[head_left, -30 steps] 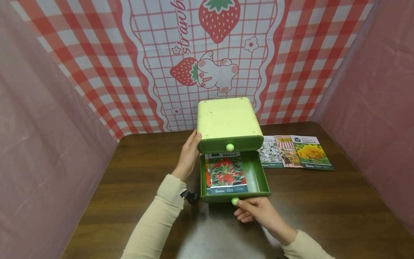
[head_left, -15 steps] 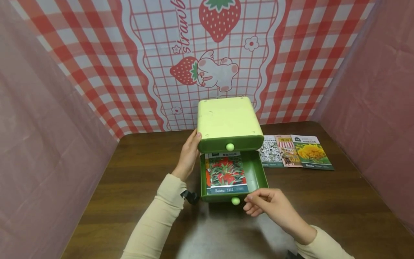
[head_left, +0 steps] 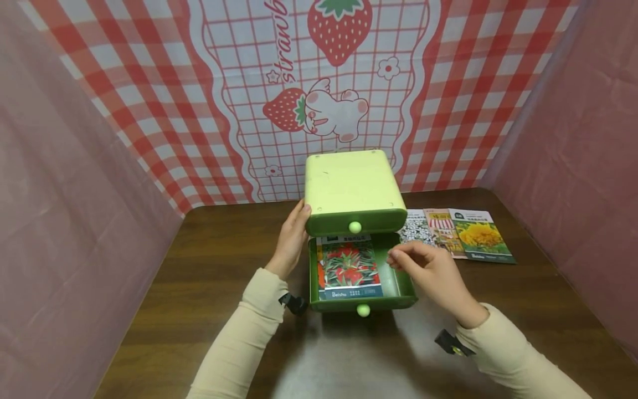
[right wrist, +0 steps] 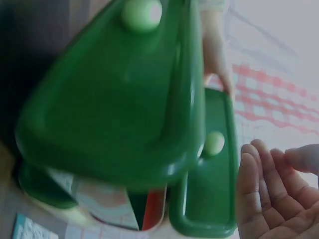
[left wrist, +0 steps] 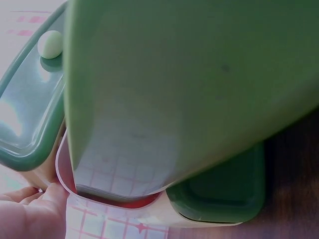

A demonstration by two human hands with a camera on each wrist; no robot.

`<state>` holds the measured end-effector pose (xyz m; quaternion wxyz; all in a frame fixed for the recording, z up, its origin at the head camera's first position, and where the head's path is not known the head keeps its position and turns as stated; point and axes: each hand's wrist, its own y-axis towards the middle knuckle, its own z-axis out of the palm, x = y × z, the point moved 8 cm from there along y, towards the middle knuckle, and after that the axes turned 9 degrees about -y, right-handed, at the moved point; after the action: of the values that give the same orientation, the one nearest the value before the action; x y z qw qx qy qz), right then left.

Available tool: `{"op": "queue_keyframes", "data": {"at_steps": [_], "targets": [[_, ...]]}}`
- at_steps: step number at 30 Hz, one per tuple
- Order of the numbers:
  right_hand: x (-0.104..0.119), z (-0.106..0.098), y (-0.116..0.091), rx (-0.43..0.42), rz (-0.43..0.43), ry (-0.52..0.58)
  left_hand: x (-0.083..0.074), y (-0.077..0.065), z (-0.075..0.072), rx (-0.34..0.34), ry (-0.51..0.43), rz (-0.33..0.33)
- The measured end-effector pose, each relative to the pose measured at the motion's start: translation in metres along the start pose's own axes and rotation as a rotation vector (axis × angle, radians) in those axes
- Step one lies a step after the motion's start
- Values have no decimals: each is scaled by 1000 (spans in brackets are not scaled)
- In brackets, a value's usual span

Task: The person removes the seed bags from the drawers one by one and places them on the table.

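Observation:
A small pale-yellow cabinet (head_left: 354, 183) with green drawers stands in the middle of the table. Its middle drawer (head_left: 402, 288) is pulled out, and a seed packet with red flowers (head_left: 349, 266) lies inside at the left, over another packet's orange edge. My left hand (head_left: 291, 238) rests against the cabinet's left side, fingertips near the front corner. Over the right side of the drawer hovers my right hand (head_left: 436, 271), holding nothing, its fingers loosely bent and its thumb close to the index finger. The right wrist view shows that palm (right wrist: 284, 214) beside the upper drawer front (right wrist: 212, 189).
To the cabinet's right lie three overlapping packets: one with white flowers (head_left: 416, 228), one with a striped awning (head_left: 443, 233) and one with a yellow flower (head_left: 480, 235). A checked strawberry cloth (head_left: 224, 111) hangs behind. A lower drawer front (left wrist: 219, 194) is closed.
My right hand has let go of the middle drawer's round knob and moved up and right, over the drawer's right side. The left hand and cabinet have stayed put.

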<state>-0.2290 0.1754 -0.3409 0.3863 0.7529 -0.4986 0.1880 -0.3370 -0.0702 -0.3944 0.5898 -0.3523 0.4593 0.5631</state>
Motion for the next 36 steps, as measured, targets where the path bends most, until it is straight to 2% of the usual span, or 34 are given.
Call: {"op": "queue_keyframes", "data": {"at_steps": [5, 12, 19, 29, 36], "targets": [[-10, 9, 19, 65, -17, -104, 0, 0, 0, -9, 2, 2], [-10, 30, 30, 85, -138, -388, -1, 0, 0, -5, 5, 13], [-22, 54, 37, 249, -107, -453, -2, -1, 0, -9, 2, 9], [-31, 78, 38, 403, -112, -604, 0, 0, 0, 7, 6, 11], [-30, 88, 36, 414, -139, -690, 1, -2, 0, -1, 8, 11]]}}
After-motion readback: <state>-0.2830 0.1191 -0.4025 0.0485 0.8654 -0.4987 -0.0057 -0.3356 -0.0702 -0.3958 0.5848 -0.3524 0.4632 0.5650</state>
